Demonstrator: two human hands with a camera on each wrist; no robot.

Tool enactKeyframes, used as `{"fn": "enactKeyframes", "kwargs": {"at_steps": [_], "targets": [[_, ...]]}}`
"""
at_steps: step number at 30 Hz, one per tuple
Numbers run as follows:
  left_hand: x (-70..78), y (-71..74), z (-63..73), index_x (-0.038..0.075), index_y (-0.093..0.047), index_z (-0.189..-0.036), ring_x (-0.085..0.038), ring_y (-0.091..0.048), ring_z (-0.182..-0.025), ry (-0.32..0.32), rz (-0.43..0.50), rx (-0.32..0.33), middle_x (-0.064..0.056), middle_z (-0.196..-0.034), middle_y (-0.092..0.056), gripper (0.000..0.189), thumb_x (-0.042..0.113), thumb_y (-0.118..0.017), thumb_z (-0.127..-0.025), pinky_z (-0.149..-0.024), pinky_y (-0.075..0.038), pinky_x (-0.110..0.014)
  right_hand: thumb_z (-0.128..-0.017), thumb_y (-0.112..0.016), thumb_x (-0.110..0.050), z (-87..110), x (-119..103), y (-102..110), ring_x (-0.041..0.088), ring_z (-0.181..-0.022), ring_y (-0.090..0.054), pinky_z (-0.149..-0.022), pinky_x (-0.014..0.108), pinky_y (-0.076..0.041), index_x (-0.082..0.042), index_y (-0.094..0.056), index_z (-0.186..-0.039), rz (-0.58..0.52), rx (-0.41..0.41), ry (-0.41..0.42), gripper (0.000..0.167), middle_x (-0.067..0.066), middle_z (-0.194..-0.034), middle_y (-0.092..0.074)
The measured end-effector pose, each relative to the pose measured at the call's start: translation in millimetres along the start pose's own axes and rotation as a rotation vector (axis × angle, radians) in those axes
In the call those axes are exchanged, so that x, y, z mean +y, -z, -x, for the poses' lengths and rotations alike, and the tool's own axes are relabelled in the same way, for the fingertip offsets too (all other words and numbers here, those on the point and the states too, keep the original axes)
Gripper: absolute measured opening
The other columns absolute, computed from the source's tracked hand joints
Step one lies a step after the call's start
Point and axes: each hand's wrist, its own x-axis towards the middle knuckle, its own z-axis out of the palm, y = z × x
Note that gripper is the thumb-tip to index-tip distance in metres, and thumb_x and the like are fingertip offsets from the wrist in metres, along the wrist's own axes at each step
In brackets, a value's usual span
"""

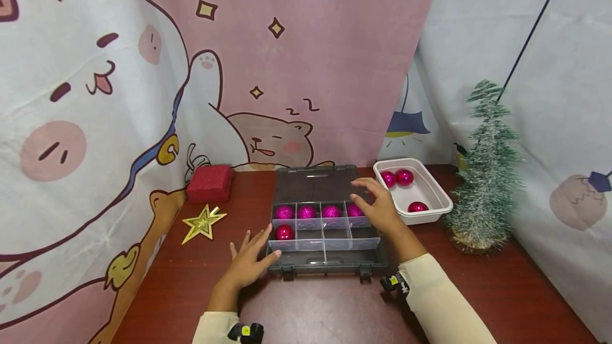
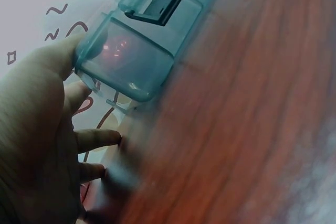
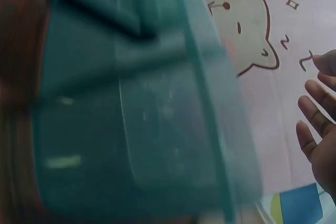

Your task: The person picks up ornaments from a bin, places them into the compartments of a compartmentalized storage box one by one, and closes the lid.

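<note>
A clear divided storage box lies on the table with its dark lid laid back. Several glittery magenta balls fill its back row, and one shiny magenta ball sits at the left of the middle row. My left hand rests at the box's left side, fingers spread; in the left wrist view its thumb and index finger touch the box corner. Over the right end of the back row hovers my right hand, fingers loosely bent with nothing between them, partly covering the rightmost glittery ball.
A white tray with three shiny balls stands right of the lid. Beyond it rises a frosted miniature tree. To the left are a red glittery block and a gold star. Printed curtains hang behind.
</note>
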Motion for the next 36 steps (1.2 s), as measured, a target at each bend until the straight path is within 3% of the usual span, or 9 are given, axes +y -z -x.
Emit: {"fn": "enactKeyframes", "kwargs": {"at_steps": [3,8,14,18,26,32,36], "targets": [[1.0,0.3,0.5,0.034,-0.029,-0.174,-0.058,-0.009,-0.168,0.003,0.002,-0.005,-0.015,-0.177,-0.039,0.085,0.063,-0.064,-0.102,-0.120,0.016,-0.088,-0.092,-0.083,0.003,0.3,6,12,0.026,-0.114,-0.066,-0.093,0.023,-0.051,-0.002,-0.077,-0.126,0.013,-0.006,0.001,0.034,0.018,-0.127,-0.074],[2.2,0.8,0.2,0.034,-0.029,-0.174,-0.057,-0.009,-0.168,0.010,0.000,-0.006,-0.015,-0.177,-0.039,0.086,0.063,-0.064,-0.101,-0.121,0.017,-0.087,-0.092,-0.083,0.003,0.6,15,34,0.025,-0.113,-0.065,-0.092,0.011,-0.046,0.001,-0.075,-0.127,0.047,0.017,-0.004,0.036,0.022,-0.126,-0.072],[2.5,1.0,0.0,0.034,-0.030,-0.174,-0.058,-0.009,-0.168,0.009,-0.003,-0.003,-0.016,-0.176,-0.040,0.086,0.063,-0.065,-0.101,-0.121,0.015,-0.088,-0.089,-0.082,0.008,4.3,38,60,-0.013,-0.109,-0.055,-0.088,0.010,-0.047,0.007,-0.073,-0.126,0.093,0.076,-0.017,0.038,0.029,-0.123,-0.071],[0.6,-0.1,0.3,0.032,-0.031,-0.174,-0.060,-0.011,-0.167,-0.011,-0.004,0.006,-0.018,-0.176,-0.041,0.085,0.060,-0.066,-0.102,-0.120,0.014,-0.089,-0.091,-0.080,0.007,8.8,51,79,-0.021,-0.110,-0.051,-0.086,0.008,-0.047,0.007,-0.072,-0.129,0.102,0.059,-0.063,0.039,0.028,-0.125,-0.069],[-0.8,-0.6,-0.2,0.032,-0.032,-0.174,-0.060,-0.011,-0.167,-0.014,-0.003,0.011,-0.018,-0.175,-0.040,0.084,0.060,-0.066,-0.102,-0.119,0.015,-0.090,-0.099,-0.077,-0.005,9.9,71,116,-0.014,-0.106,-0.058,-0.085,0.008,-0.050,0.005,-0.071,-0.133,0.170,0.001,-0.209,0.036,0.032,-0.127,-0.071],[-1.9,-0.5,-0.9,0.035,-0.029,-0.174,-0.058,-0.009,-0.168,0.001,-0.002,0.003,-0.015,-0.177,-0.039,0.085,0.062,-0.064,-0.102,-0.120,0.017,-0.088,-0.102,-0.077,-0.016,0.8,79,133,-0.012,-0.098,-0.061,-0.082,0.003,-0.048,0.006,-0.072,-0.131,0.228,-0.095,-0.294,0.037,0.032,-0.130,-0.073],[-2.8,-1.1,-1.4,0.034,-0.030,-0.174,-0.058,-0.010,-0.168,-0.002,-0.001,0.002,-0.016,-0.176,-0.040,0.085,0.062,-0.065,-0.102,-0.121,0.017,-0.088,-0.101,-0.080,-0.017,-5.6,82,139,0.016,-0.109,-0.073,-0.086,0.013,-0.056,0.006,-0.073,-0.130,0.278,-0.178,-0.326,0.038,0.030,-0.131,-0.074]]}}
